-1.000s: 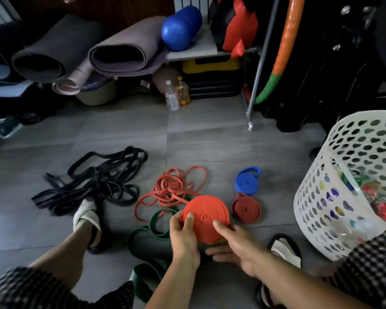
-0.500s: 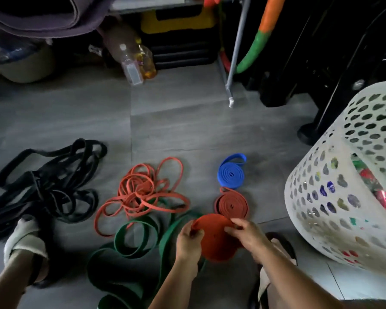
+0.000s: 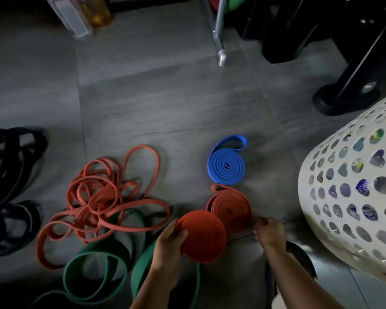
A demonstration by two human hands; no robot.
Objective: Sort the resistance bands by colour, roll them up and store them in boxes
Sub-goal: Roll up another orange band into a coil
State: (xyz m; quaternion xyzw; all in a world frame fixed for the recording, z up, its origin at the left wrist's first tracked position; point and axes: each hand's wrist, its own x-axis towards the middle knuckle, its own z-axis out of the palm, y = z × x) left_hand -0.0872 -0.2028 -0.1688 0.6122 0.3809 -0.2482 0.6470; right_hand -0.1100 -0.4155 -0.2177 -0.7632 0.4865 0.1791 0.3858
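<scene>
My left hand (image 3: 168, 243) grips a tightly rolled orange-red band (image 3: 202, 238) by its left edge, low over the floor. Touching that roll, a darker red rolled band (image 3: 231, 208) lies flat on the floor just behind it. My right hand (image 3: 269, 233) is blurred, off the orange roll, at the right edge of the darker roll with nothing visibly in it. A blue rolled band (image 3: 226, 166) lies behind the red one. Loose orange bands (image 3: 103, 197) are tangled at the left, over loose green bands (image 3: 98, 266). Black bands (image 3: 7, 186) lie far left.
A white perforated basket (image 3: 354, 197) with coloured items inside stands close on the right. A metal rack leg (image 3: 220, 41), two bottles (image 3: 80, 16) and a black equipment base (image 3: 343, 97) stand at the back. A dark sandal (image 3: 299, 257) lies under my right forearm.
My right hand has let go of the orange-red roll and moved right to the darker roll's edge. My left hand keeps the roll. The view has tipped further down.
</scene>
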